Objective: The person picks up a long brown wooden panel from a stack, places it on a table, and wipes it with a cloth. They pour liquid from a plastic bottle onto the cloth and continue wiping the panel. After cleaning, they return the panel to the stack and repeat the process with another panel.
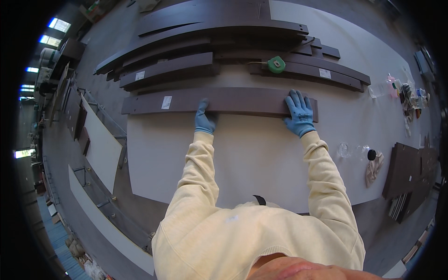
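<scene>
A long dark brown board (242, 101) with a white label lies crosswise in front of me on a large pale panel. My left hand (204, 120), in a blue work glove, holds the board's near edge, thumb on top and the other fingers hidden underneath. Close to the board's right end, my gloved right hand (299, 113) rests on the upper face with its fingers stretched out and spread. Just beyond lie stacked brown boards (170, 70), some labelled. A green tape measure (276, 65) sits on the right part of that stack.
The pale panel (168, 154) forms the work surface. Clear plastic bottles (380, 89) and small items are at its right. Nearer me are a crumpled cloth (373, 170) and a black cap (371, 154). More brown panels (401, 170) stand at the right; pale boards (105, 149) rest on racks at the left.
</scene>
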A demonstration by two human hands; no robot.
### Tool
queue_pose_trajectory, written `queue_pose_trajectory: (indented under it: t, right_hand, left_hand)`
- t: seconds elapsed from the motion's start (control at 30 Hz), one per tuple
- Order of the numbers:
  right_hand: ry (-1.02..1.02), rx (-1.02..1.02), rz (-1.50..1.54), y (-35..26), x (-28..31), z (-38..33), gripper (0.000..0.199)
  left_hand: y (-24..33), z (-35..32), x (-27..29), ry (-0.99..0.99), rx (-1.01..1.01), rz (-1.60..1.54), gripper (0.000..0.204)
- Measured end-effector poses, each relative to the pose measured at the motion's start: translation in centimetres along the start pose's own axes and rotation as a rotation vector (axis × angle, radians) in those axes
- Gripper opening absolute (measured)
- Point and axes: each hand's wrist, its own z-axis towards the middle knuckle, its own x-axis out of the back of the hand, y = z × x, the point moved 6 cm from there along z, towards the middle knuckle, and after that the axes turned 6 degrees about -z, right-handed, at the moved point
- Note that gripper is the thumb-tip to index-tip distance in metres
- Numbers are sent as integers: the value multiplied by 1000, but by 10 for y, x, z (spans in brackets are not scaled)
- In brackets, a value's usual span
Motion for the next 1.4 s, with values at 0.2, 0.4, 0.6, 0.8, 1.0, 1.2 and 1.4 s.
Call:
queue_pose_trajectory:
  t: [0.2,0.4,0.6,0.8,1.0,1.2,1.4]
  right_hand:
    - [-61,-50,-8,-1,-13,17,88]
    - [-39,-51,-60,-6,-16,35,86]
    - [104,-115,-90,-19,-20,48,82]
    - [234,-150,16,-48,-18,-18,77]
    - [114,-272,86,-75,-34,-147,67]
    - [178,-257,145,-72,-37,-175,56]
    - [185,-285,177,-70,-37,-181,54]
  left_hand:
    - [7,5,-4,-3,75,80,47]
    - [16,15,-19,40,115,162,54]
    - [43,23,-22,54,184,582,72]
    - [60,16,-36,114,364,1048,95]
    - [61,11,-41,106,322,1159,100]
    - [49,1,-33,124,82,1027,97]
    - [25,-70,9,60,409,1140,86]
